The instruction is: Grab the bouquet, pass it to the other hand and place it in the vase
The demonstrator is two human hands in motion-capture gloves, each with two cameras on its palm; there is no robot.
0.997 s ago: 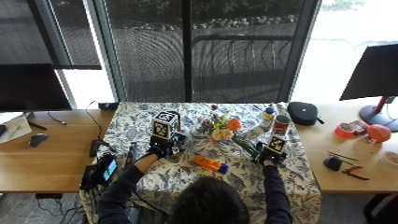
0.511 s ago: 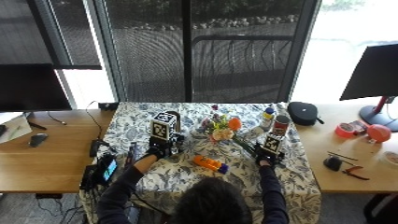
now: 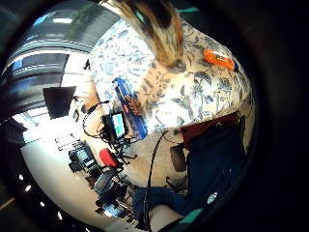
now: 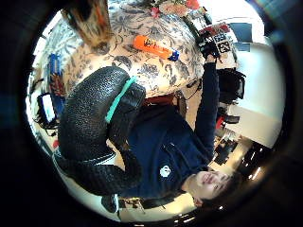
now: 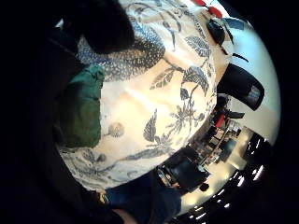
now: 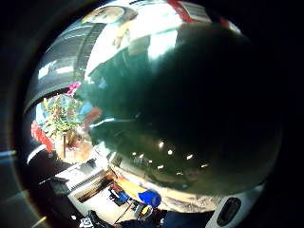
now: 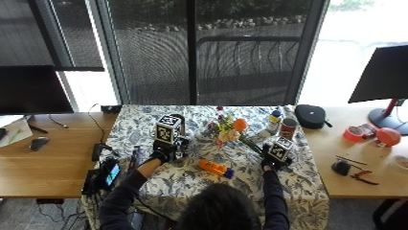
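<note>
From the outside view we see a person seated at the lower middle of the frame, both forearms reaching up onto a table covered in a blue-and-white floral cloth. The bouquet, with an orange bloom, pink and pale flowers and green stems trailing to the right, lies on the cloth just above the middle of the frame, between the two hands. The right hand sits right of centre, close to the stem end of the bouquet; in its thumb-side palm view something dark and green fills most of the picture and the flower heads show at the left edge, so we judge the palm is right over the stems, but we cannot tell whether its fingers have closed on them. The left hand rests left of centre on the cloth, well apart from the bouquet; its thumb-side palm view shows gloved fingers loosely curled and holding nothing. We cannot make out a vase with any certainty among the items at the top of the cloth. An orange bottle with a blue cap lies on the cloth between the hands, nearer the person. We take the step in hand to be the first one, the pickup. The next move calls for the right fingers to gather the stems and lift them off the cloth without snagging the flower heads, then bring them across toward the waiting left hand.
</note>
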